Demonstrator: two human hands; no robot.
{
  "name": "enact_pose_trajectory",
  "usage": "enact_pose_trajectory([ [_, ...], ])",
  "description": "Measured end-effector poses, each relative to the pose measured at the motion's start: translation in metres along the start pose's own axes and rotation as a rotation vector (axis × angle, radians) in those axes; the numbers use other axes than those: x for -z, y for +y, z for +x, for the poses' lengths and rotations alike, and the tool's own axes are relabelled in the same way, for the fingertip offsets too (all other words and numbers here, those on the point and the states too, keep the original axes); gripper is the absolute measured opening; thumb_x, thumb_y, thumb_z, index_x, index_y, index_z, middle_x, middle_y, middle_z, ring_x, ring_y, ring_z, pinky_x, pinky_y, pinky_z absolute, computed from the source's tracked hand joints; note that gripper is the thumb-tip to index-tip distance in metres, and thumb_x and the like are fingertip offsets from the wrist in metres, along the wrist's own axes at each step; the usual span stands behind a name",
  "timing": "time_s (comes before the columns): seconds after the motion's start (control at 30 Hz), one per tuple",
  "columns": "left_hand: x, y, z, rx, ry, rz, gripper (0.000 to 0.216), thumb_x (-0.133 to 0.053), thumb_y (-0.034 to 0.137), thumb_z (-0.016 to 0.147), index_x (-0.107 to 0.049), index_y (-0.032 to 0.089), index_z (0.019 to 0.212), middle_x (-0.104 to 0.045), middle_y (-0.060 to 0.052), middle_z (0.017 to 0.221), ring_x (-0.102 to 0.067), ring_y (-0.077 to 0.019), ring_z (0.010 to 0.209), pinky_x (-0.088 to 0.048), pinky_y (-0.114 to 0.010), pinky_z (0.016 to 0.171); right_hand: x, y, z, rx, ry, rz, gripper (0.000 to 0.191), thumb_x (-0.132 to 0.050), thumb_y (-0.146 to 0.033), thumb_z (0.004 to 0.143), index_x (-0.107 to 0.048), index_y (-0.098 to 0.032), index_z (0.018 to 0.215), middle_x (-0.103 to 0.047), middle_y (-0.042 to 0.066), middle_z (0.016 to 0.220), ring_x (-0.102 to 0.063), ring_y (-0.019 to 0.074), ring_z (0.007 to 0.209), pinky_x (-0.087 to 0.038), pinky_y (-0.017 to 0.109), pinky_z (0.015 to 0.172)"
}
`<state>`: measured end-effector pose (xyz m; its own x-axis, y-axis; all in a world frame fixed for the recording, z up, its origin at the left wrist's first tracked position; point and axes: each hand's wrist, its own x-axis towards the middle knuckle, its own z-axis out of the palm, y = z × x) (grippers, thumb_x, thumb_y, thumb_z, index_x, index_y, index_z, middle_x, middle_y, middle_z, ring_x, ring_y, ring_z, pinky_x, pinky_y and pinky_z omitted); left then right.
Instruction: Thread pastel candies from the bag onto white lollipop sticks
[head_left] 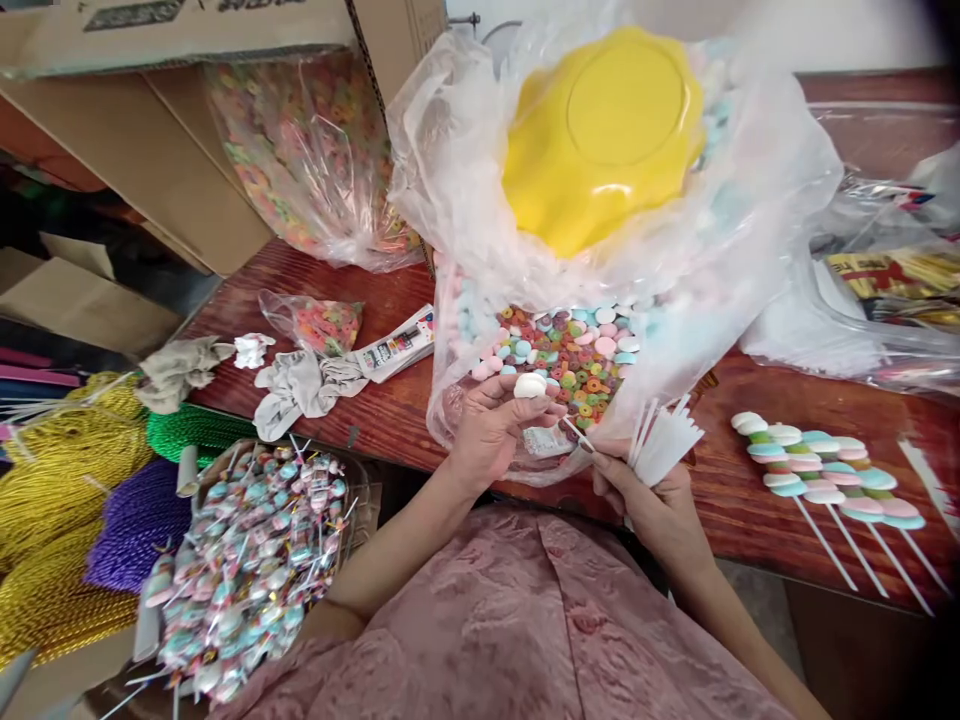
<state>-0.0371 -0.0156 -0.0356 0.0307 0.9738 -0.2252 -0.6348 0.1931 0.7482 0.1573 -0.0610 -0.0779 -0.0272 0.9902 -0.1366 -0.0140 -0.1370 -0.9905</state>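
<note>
Between thumb and fingers, my left hand (484, 435) pinches a white round marshmallow (530, 385). My right hand (656, 505) is closed around a bundle of white sticks (666, 440), and one single stick (576, 432) points from its fingertips toward the left hand. The stick's tip is close to the left fingers; whether it touches the marshmallow I cannot tell. Under and beyond both hands lies an open plastic bag (465, 265) with loose pastel marshmallows (604, 346) and small gummy rings (589, 385). To the right, several marshmallow skewers (832, 465) lie side by side on the wooden table (720, 505).
A yellow scalloped bowl (600, 140) rests upside down on the bag. Behind left, a cardboard box (202, 170) holds a large bag of gummy rings (307, 160). Wrapped skewers (255, 560) fill a container at lower left, beside coloured bead strands (139, 520). Plastic packaging (885, 290) lies at right.
</note>
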Motion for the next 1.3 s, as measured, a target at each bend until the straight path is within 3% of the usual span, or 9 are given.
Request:
enact_pose_trajectory([
  [0.17,0.014,-0.003,0.01,-0.155,0.143,0.306,0.041,-0.095,0.023,0.044,-0.065,0.014,0.072,-0.069,0.004,0.067,-0.058,-0.0067,0.052,-0.05,-0.018,0.047,0.013,-0.006,-0.007,0.233,0.05,-0.258,0.015,-0.066,-0.031,0.089,-0.075,-0.02,0.097,-0.053,-0.004,0.056,-0.047,0.0113,0.049,-0.039,0.024,0.047],
  [0.3,0.015,-0.006,0.011,-0.148,0.101,0.381,0.039,-0.091,0.02,0.046,-0.059,0.015,0.067,-0.067,0.006,0.065,-0.06,-0.0062,0.059,-0.052,-0.017,0.057,0.014,-0.021,-0.009,0.339,-0.153,-0.515,0.02,-0.056,-0.022,0.089,-0.072,-0.022,0.077,-0.053,-0.002,0.056,-0.048,0.0133,0.049,-0.047,0.027,0.055],
  [0.43,0.012,-0.007,0.007,-0.03,0.027,0.398,0.037,-0.087,0.021,0.05,-0.058,0.016,0.073,-0.065,0.006,0.064,-0.055,-0.0059,0.049,-0.046,-0.017,0.044,0.013,-0.028,-0.005,0.393,-0.171,-0.622,0.027,-0.049,-0.02,0.088,-0.065,-0.023,0.066,-0.049,-0.003,0.051,-0.041,0.0134,0.043,-0.049,0.029,0.055],
  [0.67,0.007,-0.014,0.002,-0.118,0.028,0.429,0.037,-0.088,0.023,0.051,-0.056,0.017,0.069,-0.063,0.006,0.062,-0.052,-0.006,0.048,-0.046,-0.018,0.045,0.016,-0.023,-0.008,0.423,-0.121,-0.681,0.031,-0.046,-0.014,0.087,-0.075,-0.022,0.095,-0.064,-0.002,0.063,-0.054,0.0147,0.047,-0.048,0.027,0.054],
  [0.77,0.005,-0.019,0.001,-0.275,0.049,0.497,0.029,-0.084,0.024,0.057,-0.058,0.017,0.066,-0.062,0.005,0.063,-0.053,-0.0071,0.053,-0.046,-0.02,0.051,0.013,-0.023,-0.011,0.487,-0.112,-0.704,0.037,-0.045,-0.01,0.083,-0.076,-0.022,0.099,-0.067,-0.001,0.064,-0.057,0.0156,0.049,-0.052,0.027,0.057],
  [0.93,0.007,-0.017,-0.002,-0.573,-0.052,0.78,0.013,-0.072,0.021,0.072,-0.063,0.018,0.063,-0.06,0.002,0.062,-0.052,-0.0098,0.061,-0.044,-0.023,0.059,0.006,-0.021,-0.014,0.574,-0.098,-0.799,0.054,-0.043,-0.005,0.075,-0.074,-0.021,0.117,-0.079,0.006,0.099,-0.075,0.0212,0.077,-0.06,0.031,0.072],
  [1.03,0.01,-0.019,-0.003,-0.576,-0.012,0.788,0.012,-0.074,0.024,0.073,-0.065,0.018,0.067,-0.062,0.002,0.063,-0.054,-0.0103,0.06,-0.045,-0.023,0.059,-0.001,-0.021,-0.017,0.66,-0.058,-0.781,0.058,-0.044,-0.004,0.075,-0.07,-0.02,0.124,-0.078,0.007,0.108,-0.076,0.0208,0.078,-0.061,0.03,0.075],
  [1.2,0.009,-0.024,0.004,-0.385,0.106,0.561,0.029,-0.082,0.038,0.069,-0.06,0.019,0.071,-0.058,0.006,0.057,-0.051,-0.0088,0.046,-0.042,-0.021,0.045,-0.016,-0.021,-0.019,0.746,-0.07,-0.725,0.067,-0.043,-0.002,0.074,-0.064,-0.019,0.136,-0.076,0.009,0.115,-0.077,0.0196,0.084,-0.062,0.027,0.075],
  [1.3,0.012,-0.022,0.007,-0.527,0.099,0.672,0.027,-0.08,0.038,0.073,-0.061,0.019,0.069,-0.058,0.005,0.059,-0.05,-0.0089,0.051,-0.044,-0.022,0.051,-0.023,-0.02,-0.018,0.736,-0.083,-0.751,0.068,-0.042,-0.002,0.073,-0.064,-0.019,0.136,-0.077,0.008,0.115,-0.077,0.0205,0.091,-0.063,0.028,0.078],
])
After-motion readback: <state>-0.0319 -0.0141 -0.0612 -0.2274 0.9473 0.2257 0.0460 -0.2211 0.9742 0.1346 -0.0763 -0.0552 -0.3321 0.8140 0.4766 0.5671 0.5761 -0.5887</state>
